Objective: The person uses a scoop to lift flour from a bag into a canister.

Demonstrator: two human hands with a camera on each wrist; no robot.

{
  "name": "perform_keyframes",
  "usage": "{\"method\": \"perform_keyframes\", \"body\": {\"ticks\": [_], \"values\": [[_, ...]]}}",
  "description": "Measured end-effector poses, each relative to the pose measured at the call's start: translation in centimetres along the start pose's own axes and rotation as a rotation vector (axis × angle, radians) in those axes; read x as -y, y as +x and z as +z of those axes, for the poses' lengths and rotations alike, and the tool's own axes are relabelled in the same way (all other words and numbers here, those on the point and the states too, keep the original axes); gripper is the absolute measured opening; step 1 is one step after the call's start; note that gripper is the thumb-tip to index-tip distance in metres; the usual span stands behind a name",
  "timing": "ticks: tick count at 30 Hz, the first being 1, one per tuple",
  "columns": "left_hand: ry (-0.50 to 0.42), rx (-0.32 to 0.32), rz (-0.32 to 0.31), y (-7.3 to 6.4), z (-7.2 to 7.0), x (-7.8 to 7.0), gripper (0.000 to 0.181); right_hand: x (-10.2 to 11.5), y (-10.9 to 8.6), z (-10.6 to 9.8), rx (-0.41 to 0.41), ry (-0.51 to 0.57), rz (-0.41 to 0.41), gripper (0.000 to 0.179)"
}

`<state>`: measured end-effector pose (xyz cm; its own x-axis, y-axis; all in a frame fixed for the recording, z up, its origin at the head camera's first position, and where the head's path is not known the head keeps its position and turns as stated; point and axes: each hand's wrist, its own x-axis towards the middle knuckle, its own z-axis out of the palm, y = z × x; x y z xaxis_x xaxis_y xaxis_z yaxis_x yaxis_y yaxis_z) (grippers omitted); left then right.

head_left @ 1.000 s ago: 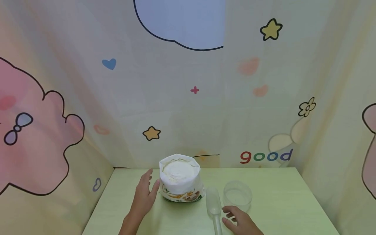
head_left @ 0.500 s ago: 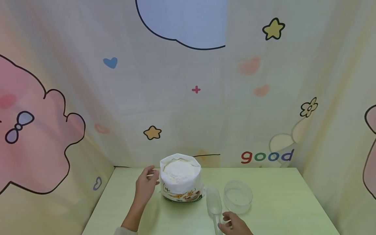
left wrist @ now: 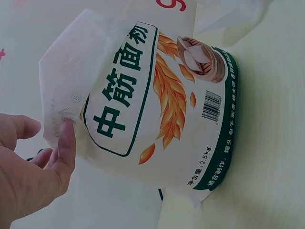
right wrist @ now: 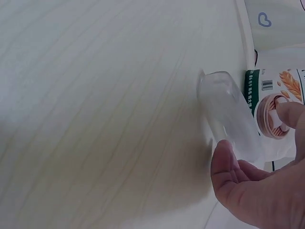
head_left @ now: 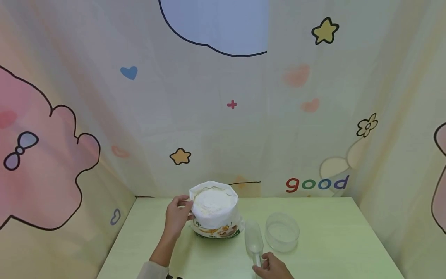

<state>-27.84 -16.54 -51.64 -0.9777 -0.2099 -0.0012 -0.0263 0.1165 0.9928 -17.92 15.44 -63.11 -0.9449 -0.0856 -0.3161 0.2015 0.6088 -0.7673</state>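
An opened bag of flour stands at the back of the table, its white rim folded down. My left hand is at the bag's left side. In the left wrist view a fingertip of the left hand touches the folded rim of the flour bag, thumb held apart. A translucent scoop lies right of the bag, handle toward me. My right hand is at its handle. The right wrist view shows the right hand with thumb and forefinger spread about the scoop, handle mostly hidden.
A clear round container stands to the right of the scoop on the pale green table. A printed curtain hangs close behind the table and along both sides.
My left hand has moved right, up to the flour bag's rim, its fingers bending in. My right hand has moved left and down to the scoop's handle. Bag, scoop and container stay put.
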Motion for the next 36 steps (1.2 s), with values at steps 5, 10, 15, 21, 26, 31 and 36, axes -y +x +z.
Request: {"method": "perform_keyframes", "body": {"ticks": [5, 10, 15, 21, 26, 31, 36], "values": [[-0.004, 0.004, -0.006, 0.2, 0.2, 0.2, 0.034, -0.2, 0.3, 0.4, 0.026, -0.029, -0.006, 0.062], [-0.001, 0.008, -0.009, 0.2, 0.3, 0.2, 0.033, -0.4, 0.3, 0.5, 0.031, -0.049, -0.031, 0.055], [-0.003, 0.007, 0.005, 0.4, 0.4, 0.4, 0.032, -0.1, 0.6, 0.6, -0.012, -0.149, -0.050, 0.048], [-0.004, 0.018, -0.001, 0.3, 0.5, 0.3, 0.031, -0.1, 1.0, 1.1, -0.032, -0.255, -0.040, 0.047], [0.002, 0.019, 0.001, 0.2, 0.5, 0.2, 0.031, -0.1, 1.2, 1.3, -0.026, -0.283, -0.034, 0.045], [0.003, 0.020, 0.001, 0.2, 0.3, 0.4, 0.033, 0.0, 1.1, 1.3, -0.014, -0.281, -0.034, 0.040], [-0.002, 0.020, -0.004, 0.2, 0.1, 0.6, 0.035, 0.2, 0.8, 1.1, -0.022, -0.288, -0.067, 0.036]]}}
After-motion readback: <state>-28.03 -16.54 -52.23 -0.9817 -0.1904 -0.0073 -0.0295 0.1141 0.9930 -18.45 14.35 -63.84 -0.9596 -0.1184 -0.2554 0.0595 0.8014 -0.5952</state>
